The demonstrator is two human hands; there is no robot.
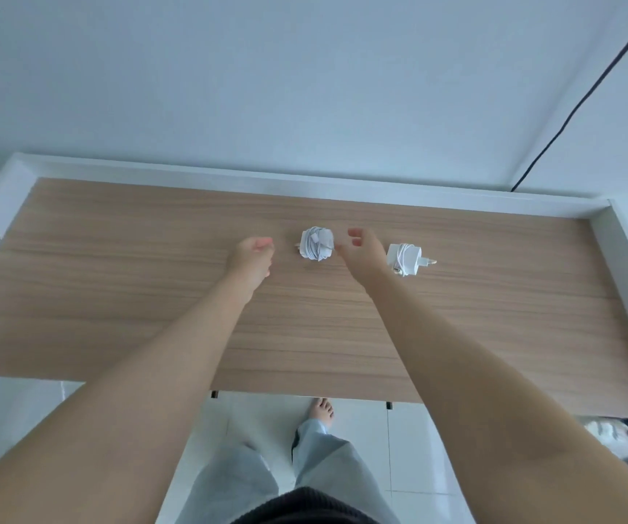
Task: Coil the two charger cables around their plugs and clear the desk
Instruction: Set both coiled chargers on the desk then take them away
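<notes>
A wooden bench (pixel 116 296) is seen bearing two white chargers, each already wrapped in its cable. The left hand (pixel 252 255), loosely curled and empty, is held left of the coiled charger (pixel 317 243); the right hand (pixel 361 251), fingers spread and empty, lies just right of it, nearer. The second charger (pixel 406 259) lies further right, its pins pointing away.

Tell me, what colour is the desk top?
Light brown wood grain with darker streaks on the desk, seen from the head camera.
</notes>
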